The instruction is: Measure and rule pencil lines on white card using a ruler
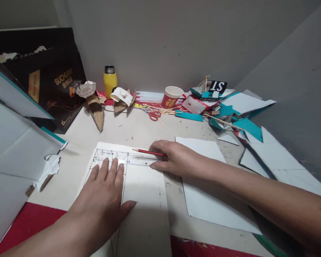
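Note:
My left hand [104,196] lies flat, fingers spread, on a white sheet [146,200] marked with dark pencil lines. Its fingertips touch the lower edge of a clear ruler [139,161] laid across the top of the sheet. At the ruler's right end is my right hand [173,157], with a red pencil [149,152] held in it, the tip pointing left just above the ruler. The thumb of this hand rests near the ruler's end; part of the pencil is hidden by the hand.
Another white board [208,196] lies under my right forearm. Behind stand a yellow bottle [110,82], a red paper cup [172,97], red scissors [155,115] and thin sticks. Cardboard scraps [250,128] pile up at right. A black box [50,82] and white panels [13,153] are at left.

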`<state>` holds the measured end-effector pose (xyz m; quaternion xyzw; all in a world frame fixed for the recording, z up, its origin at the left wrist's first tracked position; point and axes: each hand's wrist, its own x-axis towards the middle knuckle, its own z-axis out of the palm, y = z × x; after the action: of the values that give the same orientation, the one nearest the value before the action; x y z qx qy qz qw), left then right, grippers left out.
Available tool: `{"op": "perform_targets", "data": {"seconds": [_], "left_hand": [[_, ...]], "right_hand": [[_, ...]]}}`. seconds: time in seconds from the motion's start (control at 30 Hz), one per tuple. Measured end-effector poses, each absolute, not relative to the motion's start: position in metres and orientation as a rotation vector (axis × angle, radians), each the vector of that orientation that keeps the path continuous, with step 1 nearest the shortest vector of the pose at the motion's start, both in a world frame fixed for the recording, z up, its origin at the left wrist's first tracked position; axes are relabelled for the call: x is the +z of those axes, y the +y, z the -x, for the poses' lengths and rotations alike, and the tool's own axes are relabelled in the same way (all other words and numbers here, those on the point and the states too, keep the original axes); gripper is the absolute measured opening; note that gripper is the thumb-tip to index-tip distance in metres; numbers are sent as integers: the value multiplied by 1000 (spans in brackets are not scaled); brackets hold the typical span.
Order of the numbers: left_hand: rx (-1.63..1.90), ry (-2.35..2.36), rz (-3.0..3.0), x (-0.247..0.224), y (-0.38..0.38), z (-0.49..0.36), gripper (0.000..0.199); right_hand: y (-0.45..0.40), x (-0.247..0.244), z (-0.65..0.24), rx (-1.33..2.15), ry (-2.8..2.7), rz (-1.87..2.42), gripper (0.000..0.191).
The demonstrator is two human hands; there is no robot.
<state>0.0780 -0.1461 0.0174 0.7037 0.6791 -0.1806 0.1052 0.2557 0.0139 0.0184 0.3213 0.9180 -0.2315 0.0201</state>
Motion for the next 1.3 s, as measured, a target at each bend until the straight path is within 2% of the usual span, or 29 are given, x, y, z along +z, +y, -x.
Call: {"op": "perform_targets", "data": {"seconds": [0.1, 0.7, 0.8, 0.9, 1.03, 1.2, 1.3], "left_hand": [[-512, 2013, -2085, 17, -146, -78, 77], [-457, 1991, -2061, 17, -147, -78, 77], [-437, 2000, -2085, 15, -150, -78, 76], [-372, 2007, -2143, 17, -153, -76, 73], [18, 1961, -2171, 31, -153, -62, 39], [740, 1831, -1436, 42, -145, -41, 30], [951, 1585, -1045, 39, -136, -37, 29]], "right_hand": [[15, 21, -254, -751, 2816, -1008, 19], [16, 29, -245, -726, 2760, -983, 22], [16, 33, -243, -829, 2723, -983, 23], [19, 36, -244, -1095, 2634, -979, 24], [27, 36, -249, -1507, 2476, -912, 27], [28, 33, -256, -1919, 2261, -880, 40], [17, 33, -258, -2113, 2148, -912, 46]]}}
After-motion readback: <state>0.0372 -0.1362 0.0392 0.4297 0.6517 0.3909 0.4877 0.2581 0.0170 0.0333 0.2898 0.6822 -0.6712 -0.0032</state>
